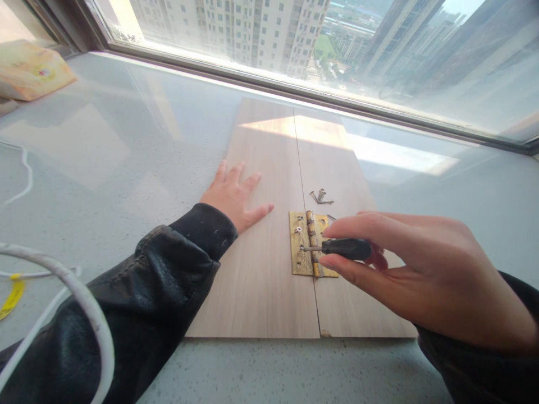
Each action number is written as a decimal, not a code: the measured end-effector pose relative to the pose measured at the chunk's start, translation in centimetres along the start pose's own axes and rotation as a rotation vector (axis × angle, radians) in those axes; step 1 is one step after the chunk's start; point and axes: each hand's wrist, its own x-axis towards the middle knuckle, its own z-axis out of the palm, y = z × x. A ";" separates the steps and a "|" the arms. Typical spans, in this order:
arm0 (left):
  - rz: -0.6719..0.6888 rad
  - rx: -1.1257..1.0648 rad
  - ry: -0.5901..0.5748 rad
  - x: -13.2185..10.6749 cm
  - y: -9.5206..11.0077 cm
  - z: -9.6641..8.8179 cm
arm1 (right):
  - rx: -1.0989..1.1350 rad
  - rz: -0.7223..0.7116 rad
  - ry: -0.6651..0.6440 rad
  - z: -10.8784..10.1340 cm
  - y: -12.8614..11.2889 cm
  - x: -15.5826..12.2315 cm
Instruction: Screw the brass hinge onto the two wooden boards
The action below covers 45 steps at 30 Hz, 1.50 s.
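Two wooden boards (256,235) lie side by side on the pale stone sill (126,146), long edges touching, far ends toward the window (337,50). Brass hinge (309,244) sits across the seam, nearer the near edge of the boards than the far one. One screw shows in the hinge's left leaf near its top; other holes cannot be read clearly. Loose screws (321,197), a small heap, rest on the right-hand board just beyond the hinge. Orange packet (31,70) lies at the sill's far left corner. White cable (84,303) loops over the near left edge, partly across the left sleeve, with a yellow tag (12,297) beside it.

Left hand (233,196): flat, fingers spread, palm down on the left board near its left edge; holds nothing. Black jacket sleeve covers the forearm.

Right hand (421,269): closed round the black handle of a screwdriver (341,248), thumb and fingers pinching it. Shaft lies nearly level, pointing left, tip at the hinge's left leaf. The hand covers much of the right board's near part and the hinge's right leaf.
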 end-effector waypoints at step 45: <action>0.010 -0.002 0.005 0.0 -0.1 0.0 | 0.018 0.014 -0.167 -1.5 -0.3 -1.4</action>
